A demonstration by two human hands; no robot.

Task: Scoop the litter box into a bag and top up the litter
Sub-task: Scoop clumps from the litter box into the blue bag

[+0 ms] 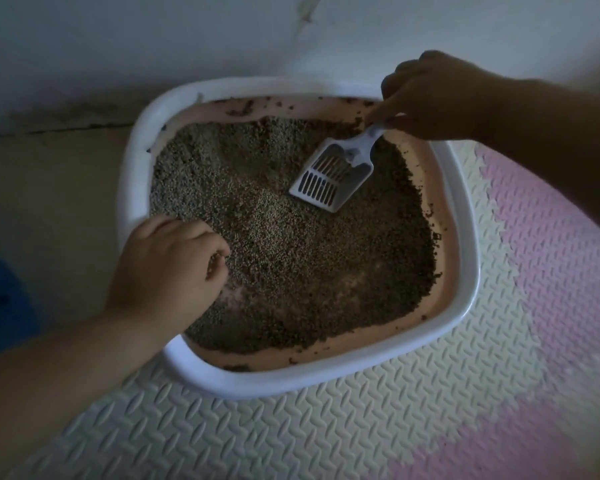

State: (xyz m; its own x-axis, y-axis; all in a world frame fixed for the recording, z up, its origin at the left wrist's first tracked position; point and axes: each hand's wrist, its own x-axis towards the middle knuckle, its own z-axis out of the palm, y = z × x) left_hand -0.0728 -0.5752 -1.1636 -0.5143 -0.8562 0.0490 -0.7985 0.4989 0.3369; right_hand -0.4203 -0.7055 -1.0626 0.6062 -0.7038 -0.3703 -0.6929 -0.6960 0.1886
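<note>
Fingers of the right hand [440, 95] pinch the handle end of the white slotted scoop [333, 176], whose blade lies tilted on the litter [291, 265] toward the far right of the litter box [466, 237]. The left hand [167, 268] hovers curled over the near-left litter; in this dim light I cannot tell whether it holds anything. Best to drive the blade under, lift level, and shake gently so clean grains fall through. The box sits on a foam mat [326, 427].

The scoop [331, 176] rests on litter [291, 265] far right in the box [468, 244], seemingly against the wall [153, 46].
</note>
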